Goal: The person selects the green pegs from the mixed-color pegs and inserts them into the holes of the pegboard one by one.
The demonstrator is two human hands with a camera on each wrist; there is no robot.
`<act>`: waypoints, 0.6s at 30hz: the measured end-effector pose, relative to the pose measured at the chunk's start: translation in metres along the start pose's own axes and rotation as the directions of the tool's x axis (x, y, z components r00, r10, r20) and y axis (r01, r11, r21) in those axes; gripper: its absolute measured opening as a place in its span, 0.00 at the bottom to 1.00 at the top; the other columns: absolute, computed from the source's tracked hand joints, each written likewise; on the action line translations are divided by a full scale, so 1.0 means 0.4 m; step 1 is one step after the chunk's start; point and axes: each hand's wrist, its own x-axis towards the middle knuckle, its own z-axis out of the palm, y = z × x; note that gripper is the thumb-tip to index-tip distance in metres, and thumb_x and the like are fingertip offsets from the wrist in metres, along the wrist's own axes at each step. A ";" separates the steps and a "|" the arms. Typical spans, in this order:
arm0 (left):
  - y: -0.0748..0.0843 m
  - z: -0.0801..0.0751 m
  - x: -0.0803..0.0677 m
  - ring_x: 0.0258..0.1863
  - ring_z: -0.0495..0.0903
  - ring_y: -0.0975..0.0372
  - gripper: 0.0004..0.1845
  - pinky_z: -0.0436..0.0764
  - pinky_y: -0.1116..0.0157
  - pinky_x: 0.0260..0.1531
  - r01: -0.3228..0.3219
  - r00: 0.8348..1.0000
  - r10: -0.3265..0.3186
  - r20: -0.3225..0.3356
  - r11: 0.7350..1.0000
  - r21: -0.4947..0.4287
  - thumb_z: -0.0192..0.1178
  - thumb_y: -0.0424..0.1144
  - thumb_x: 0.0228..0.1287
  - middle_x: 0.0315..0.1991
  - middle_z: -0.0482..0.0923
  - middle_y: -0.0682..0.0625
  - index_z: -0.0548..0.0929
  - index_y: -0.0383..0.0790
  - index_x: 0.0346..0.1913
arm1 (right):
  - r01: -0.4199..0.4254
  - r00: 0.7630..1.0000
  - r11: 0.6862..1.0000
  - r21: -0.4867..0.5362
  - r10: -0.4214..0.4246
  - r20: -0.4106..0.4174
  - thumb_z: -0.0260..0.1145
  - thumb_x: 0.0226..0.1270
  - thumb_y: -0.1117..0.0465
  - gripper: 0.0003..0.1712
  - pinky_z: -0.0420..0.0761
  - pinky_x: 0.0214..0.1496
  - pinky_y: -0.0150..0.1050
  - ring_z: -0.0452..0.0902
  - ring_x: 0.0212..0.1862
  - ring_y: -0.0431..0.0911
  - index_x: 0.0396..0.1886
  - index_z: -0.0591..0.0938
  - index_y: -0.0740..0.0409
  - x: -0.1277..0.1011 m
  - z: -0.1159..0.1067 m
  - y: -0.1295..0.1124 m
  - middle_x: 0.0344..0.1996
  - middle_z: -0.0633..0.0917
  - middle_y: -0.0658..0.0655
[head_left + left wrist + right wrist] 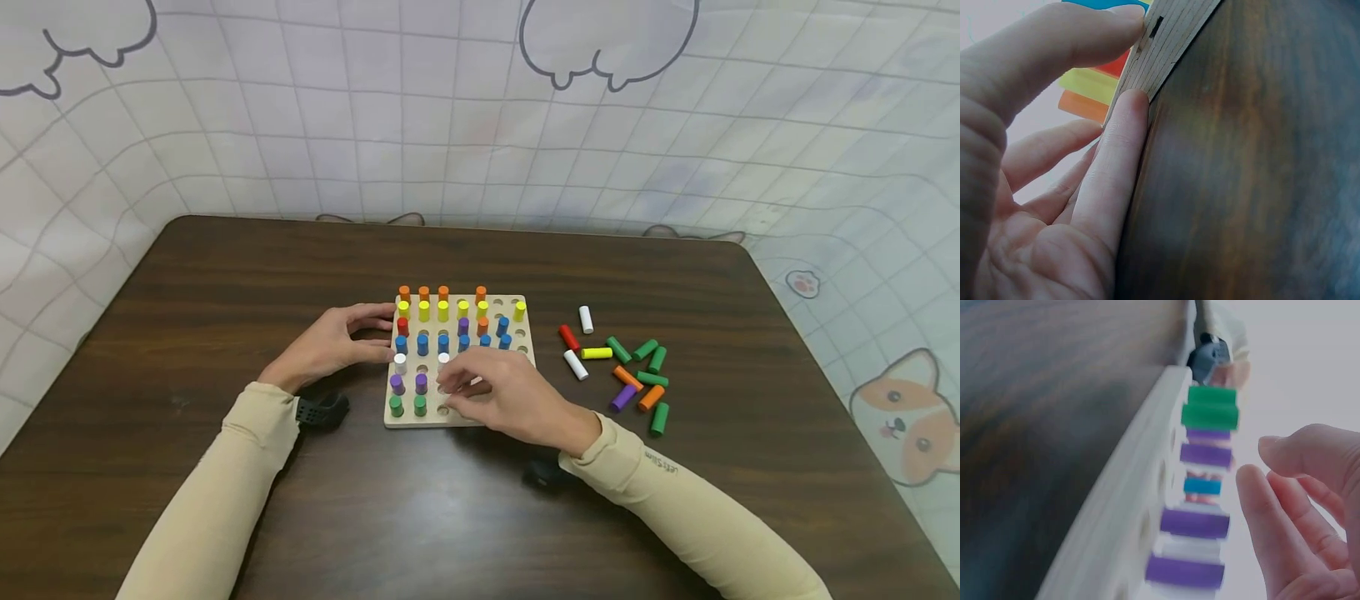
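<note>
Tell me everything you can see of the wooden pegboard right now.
The pegboard is a square, pale wooden slab lying flat near the middle of the dark table. Its grid of round holes holds upright orange, yellow, red, blue, white, purple and green pegs; several holes on its right side are empty. The left hand touches its left edge with its fingertips; the right hand hovers over its near right part, hiding that corner.

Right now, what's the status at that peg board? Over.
Left hand steadies the peg board at its left edge. Right hand over front rows, seemingly empty. Loose pegs lie right. Nothing blocking.
</note>
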 end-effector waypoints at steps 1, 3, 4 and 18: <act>-0.002 -0.003 0.000 0.69 0.75 0.53 0.43 0.74 0.49 0.70 0.005 1.000 -0.005 0.000 1.000 0.000 0.75 0.49 0.61 0.70 0.75 0.47 0.68 0.47 0.77 | 0.002 1.000 1.000 -0.008 -0.003 -0.008 0.76 0.63 0.66 0.15 0.87 0.49 0.30 0.89 0.45 0.42 0.48 0.85 0.59 -0.002 -0.006 0.001 0.44 0.89 0.54; -0.006 -0.009 -0.001 0.69 0.75 0.53 0.44 0.74 0.50 0.70 0.010 1.000 -0.010 0.001 1.000 0.004 0.75 0.49 0.61 0.70 0.75 0.47 0.68 0.47 0.78 | -0.004 1.000 1.000 -0.020 0.004 -0.027 0.77 0.62 0.66 0.14 0.88 0.48 0.32 0.89 0.45 0.42 0.48 0.86 0.59 -0.005 -0.020 0.003 0.43 0.90 0.53; -0.009 -0.013 -0.003 0.69 0.75 0.53 0.44 0.74 0.50 0.70 0.011 1.000 -0.011 0.000 1.000 0.008 0.75 0.49 0.61 0.70 0.75 0.46 0.67 0.47 0.78 | -0.010 0.999 1.000 -0.026 0.009 -0.037 0.77 0.62 0.67 0.14 0.88 0.48 0.33 0.89 0.45 0.42 0.47 0.86 0.59 -0.007 -0.027 0.004 0.43 0.90 0.53; -0.032 -0.055 -0.040 0.70 0.73 0.51 0.44 0.72 0.46 0.71 0.032 0.999 -0.030 -0.024 0.997 0.068 0.73 0.51 0.63 0.71 0.75 0.44 0.66 0.47 0.78 | -0.084 0.971 0.996 -0.037 0.073 -0.229 0.78 0.60 0.67 0.13 0.90 0.47 0.40 0.90 0.41 0.42 0.45 0.87 0.57 -0.048 -0.133 0.036 0.40 0.90 0.52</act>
